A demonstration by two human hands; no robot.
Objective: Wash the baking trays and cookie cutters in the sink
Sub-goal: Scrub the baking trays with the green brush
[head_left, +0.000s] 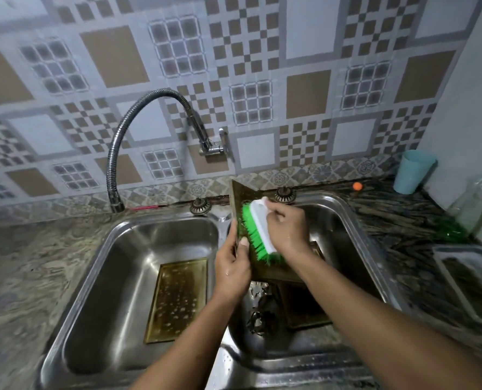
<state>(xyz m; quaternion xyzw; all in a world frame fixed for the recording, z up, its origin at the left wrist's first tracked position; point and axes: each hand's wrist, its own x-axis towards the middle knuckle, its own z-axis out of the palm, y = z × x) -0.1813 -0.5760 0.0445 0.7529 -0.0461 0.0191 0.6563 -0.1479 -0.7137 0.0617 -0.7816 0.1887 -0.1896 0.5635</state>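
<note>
No legible txt anywhere.

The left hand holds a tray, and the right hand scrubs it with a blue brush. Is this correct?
No. The head view shows the brush is green with a white back, not blue. The rest holds: the left hand holds the tray and the right hand scrubs it.

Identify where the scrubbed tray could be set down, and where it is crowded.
Free: the counter left of the sink, and the left basin's floor between its back wall and the soapy tray. Crowded: the right basin, holding cookie cutters and another tray; the right counter with cup, bottle, container.
</note>
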